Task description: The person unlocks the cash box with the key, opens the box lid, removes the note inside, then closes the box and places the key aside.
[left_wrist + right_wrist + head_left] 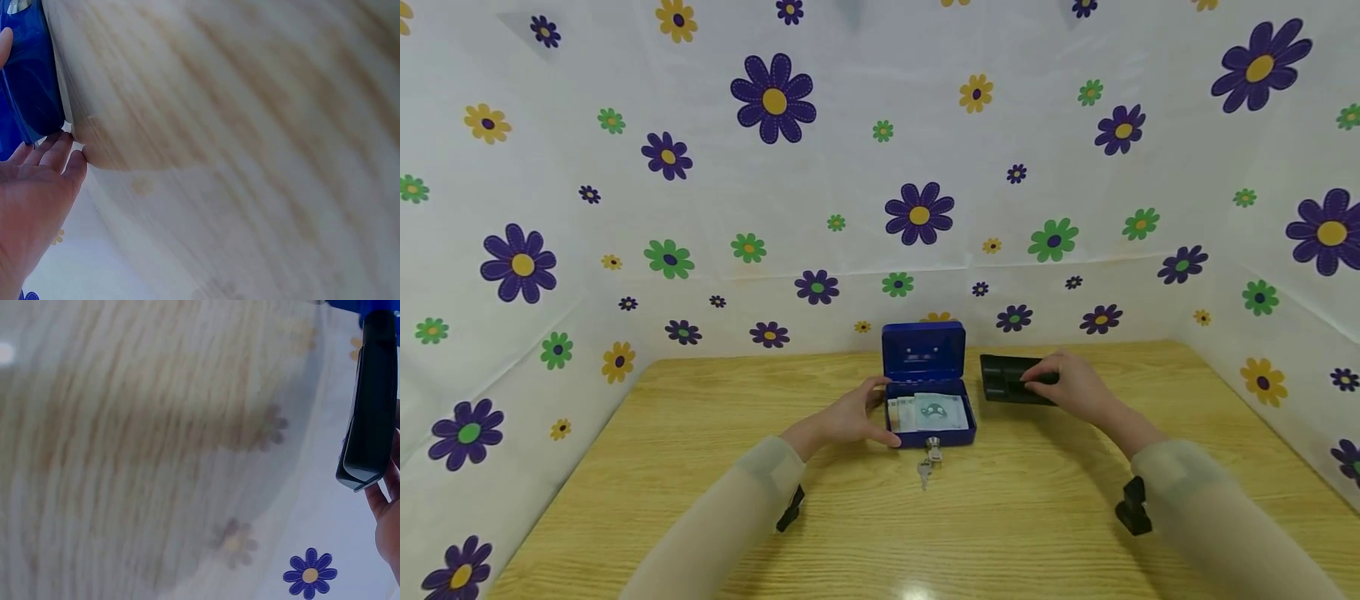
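A blue metal cash box [936,437] stands on the wooden table with its lid [923,350] raised. Banknotes [940,411] lie inside, and two keys [925,473] hang at the front lock. My left hand [850,414] holds the box by its left side, thumb at the front corner and fingers toward the back; its fingers [57,150] touch the blue wall in the left wrist view. To the box's right, my right hand [1071,387] grips the right part of a black coin tray [1000,379]. The tray's long dark side [375,406] shows in the right wrist view, hiding part of the fingers.
Flower-patterned white cloth [850,167] encloses the back and both sides of the wooden table [880,533]. A black wrist mount [1133,507] sits at the right sleeve, and another [791,508] at the left.
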`<state>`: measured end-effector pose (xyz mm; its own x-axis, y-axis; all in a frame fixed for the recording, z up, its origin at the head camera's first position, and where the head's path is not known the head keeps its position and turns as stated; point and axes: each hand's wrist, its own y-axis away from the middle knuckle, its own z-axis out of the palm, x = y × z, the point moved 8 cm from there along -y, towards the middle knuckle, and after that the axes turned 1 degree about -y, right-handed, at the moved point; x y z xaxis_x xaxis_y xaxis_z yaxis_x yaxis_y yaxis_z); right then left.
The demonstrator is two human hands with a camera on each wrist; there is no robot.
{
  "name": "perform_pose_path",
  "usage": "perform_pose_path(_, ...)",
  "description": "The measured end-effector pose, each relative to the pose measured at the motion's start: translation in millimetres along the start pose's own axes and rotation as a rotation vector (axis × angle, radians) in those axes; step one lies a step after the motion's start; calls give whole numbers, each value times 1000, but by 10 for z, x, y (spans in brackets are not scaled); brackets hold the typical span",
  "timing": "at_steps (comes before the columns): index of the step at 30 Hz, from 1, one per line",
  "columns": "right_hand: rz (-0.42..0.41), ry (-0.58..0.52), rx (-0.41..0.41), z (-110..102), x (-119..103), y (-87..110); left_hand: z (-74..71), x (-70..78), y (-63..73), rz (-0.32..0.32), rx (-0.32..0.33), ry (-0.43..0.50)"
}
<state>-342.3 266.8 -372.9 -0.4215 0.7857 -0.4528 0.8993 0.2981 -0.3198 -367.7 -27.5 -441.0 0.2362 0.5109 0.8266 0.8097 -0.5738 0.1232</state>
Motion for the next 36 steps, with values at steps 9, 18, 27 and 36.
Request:
perform_pose_path(9,83,28,-70,207,188,-134,7,-34,1,-5,3,18)
perform_pose_path(18,105,19,-109,348,270,-159,21,-24,39,-17,1,-1)
perform_pose_path(27,62,13,-116,349,224,-145,14,-22,14,-20,-1,4)
perform_pose_path(36,154,-112,-19,246,192,-113,-6,-18,1,-21,0,-7)
